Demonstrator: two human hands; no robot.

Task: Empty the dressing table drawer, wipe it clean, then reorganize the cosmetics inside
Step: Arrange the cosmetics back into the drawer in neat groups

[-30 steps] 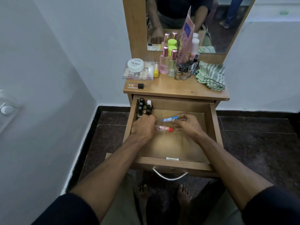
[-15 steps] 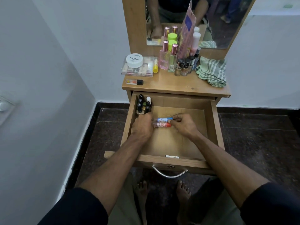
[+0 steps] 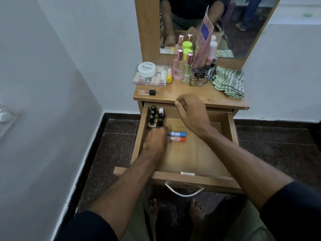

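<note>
The wooden drawer (image 3: 231, 129) is pulled out below the tabletop (image 3: 187, 94). In its far left corner several small dark-capped bottles (image 3: 155, 117) stand upright. Two tubes lie side by side on the drawer floor, a blue one (image 3: 178, 133) behind a red one (image 3: 179, 139). My left hand (image 3: 155, 141) rests in the drawer with its fingers on the left ends of both tubes. My right hand (image 3: 190, 112) hovers above the drawer's back edge, fingers loosely curled, holding nothing.
On the tabletop stand pink perfume bottles (image 3: 178, 66), small nail polish bottles (image 3: 199, 76), a clear box (image 3: 149, 79) with a white jar (image 3: 146, 69) on it, a lip gloss (image 3: 146, 92), and a folded green striped cloth (image 3: 229, 81). A mirror rises behind; a wall stands close on the left.
My right hand let go of the tubes and rose toward the tabletop. The two tubes now lie together, parallel, with my left hand still against them.
</note>
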